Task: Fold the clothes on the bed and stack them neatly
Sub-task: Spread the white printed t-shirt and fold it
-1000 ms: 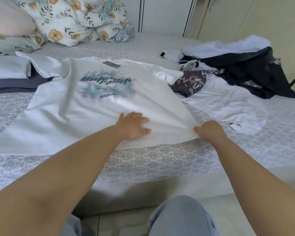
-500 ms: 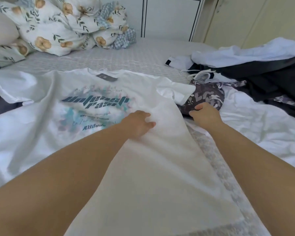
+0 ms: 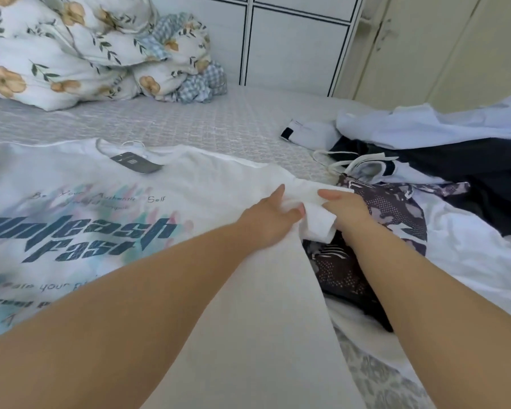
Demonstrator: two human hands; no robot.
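T-shirt (image 3: 148, 231), white with teal print, spread face up on bed (image 3: 219, 125), body running from near edge toward collar. Hang tag (image 3: 136, 164) lying at neckline.

Near: both forearms reaching over lower body of shirt; cloth under them flat, few creases.

Mid: left hand (image 3: 266, 222) resting on shirt at right shoulder seam, fingers (image 3: 278, 193) mostly straight, thumb against cloth; reads as pinning fabric down. Right hand (image 3: 345, 211) gripping right sleeve (image 3: 316, 222), fingers curled under, thumb on top; sleeve bunched into small wad, lifted slightly off patterned dark garment (image 3: 375, 231) beneath.

Handling, judged: thin knit, light, fully limp, no stiffness to hold a fold unaided. Likely to drag and wrinkle on quilted bed cover rather than slide. Not fragile. Tag possibly a snag point.

Hold points, judged: sleeve hem and shoulder seam for sleeve fold-in; then hem corners for lengthwise fold. One palm flat as anchor advisable.

Far: unfolded heap at right, white shirt (image 3: 469, 261), black garment (image 3: 469, 172), pale blue garment (image 3: 431, 125). Floral duvet (image 3: 71, 48) piled at head of bed. Wardrobe doors (image 3: 295, 45) behind.
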